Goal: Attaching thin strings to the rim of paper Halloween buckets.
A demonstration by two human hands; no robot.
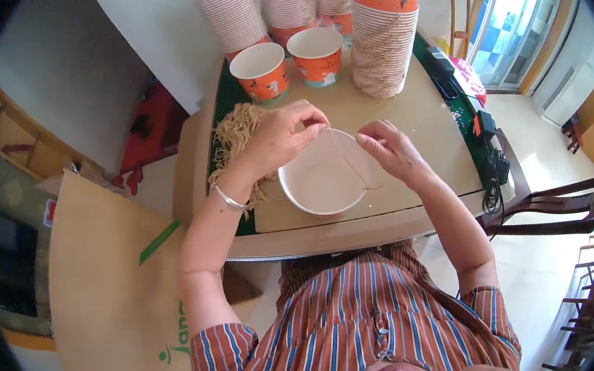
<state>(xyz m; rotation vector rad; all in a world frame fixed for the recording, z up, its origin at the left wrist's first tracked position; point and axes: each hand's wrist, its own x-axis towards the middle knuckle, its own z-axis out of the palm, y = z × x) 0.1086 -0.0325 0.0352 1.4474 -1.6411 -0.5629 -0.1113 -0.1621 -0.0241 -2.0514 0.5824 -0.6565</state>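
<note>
My left hand (pixel 288 135) pinches one end of a thin beige cord (pixel 345 153) between thumb and fingertips. The cord hangs in a loose curve across the mouth of a round white-lined paper bucket (pixel 311 184), and its lower end lies past the rim on the right. To the right of the bucket, my right hand (pixel 395 149) hovers with curled fingers and the thumb close to them; whether anything is in it is too small to tell. A tangled bundle of beige cord (pixel 234 131) lies beside my left wrist, partly hidden by the forearm.
Two orange patterned paper buckets (pixel 258 71) (pixel 317 56) stand beyond my hands. Tall stacks of buckets (pixel 385 48) rise at the table's far side. Black cables and adapters (pixel 485 131) line the right edge. A cardboard box (pixel 117 288) stands at left, a wooden chair (pixel 549 208) at right.
</note>
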